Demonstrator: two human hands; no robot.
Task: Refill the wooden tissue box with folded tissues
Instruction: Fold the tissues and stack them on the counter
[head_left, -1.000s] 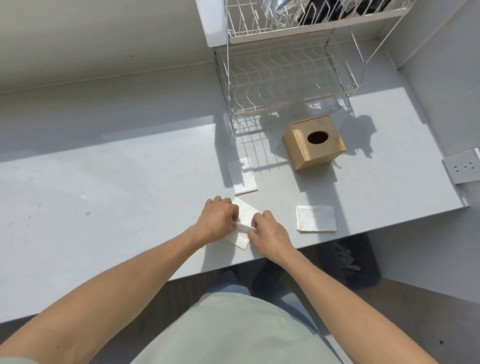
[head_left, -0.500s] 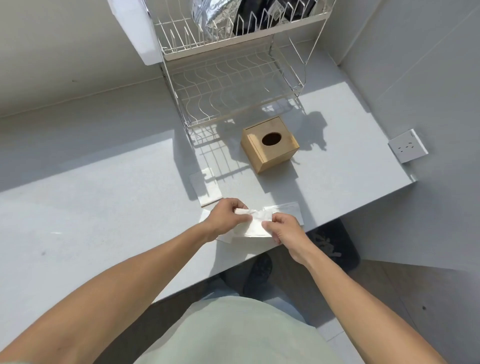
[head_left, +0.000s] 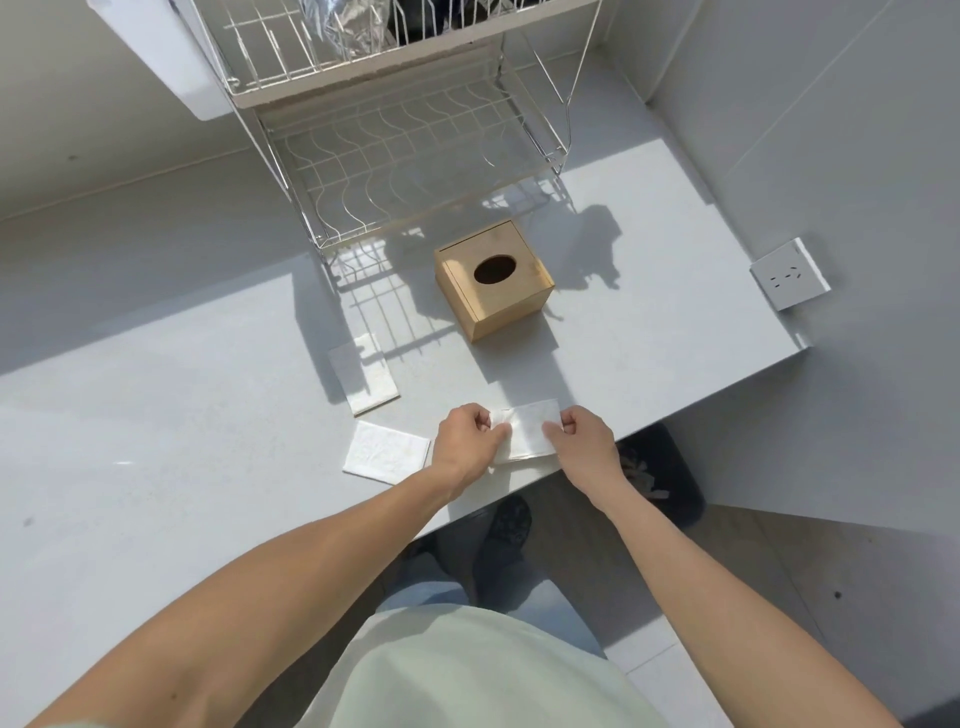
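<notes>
The wooden tissue box (head_left: 493, 283) stands on the white counter (head_left: 156, 441), its lid shut and the oval hole on top dark. Near the counter's front edge, a folded white tissue stack (head_left: 527, 428) lies between both hands. My left hand (head_left: 467, 444) pinches its left end and my right hand (head_left: 584, 441) pinches its right end. Another folded tissue (head_left: 387, 452) lies flat just left of my left hand. A third folded tissue (head_left: 363, 374) rests farther back, left of the box.
A two-tier wire dish rack (head_left: 405, 140) stands behind the box, with foil-wrapped items on its upper tier. A wall socket (head_left: 789, 273) sits on the right wall. A dark bin (head_left: 660, 478) is on the floor below the counter's front right edge.
Both hands have carried a tissue rightward onto the stack at the front edge. One folded tissue is left lying to the left. The camera view has shifted right.
</notes>
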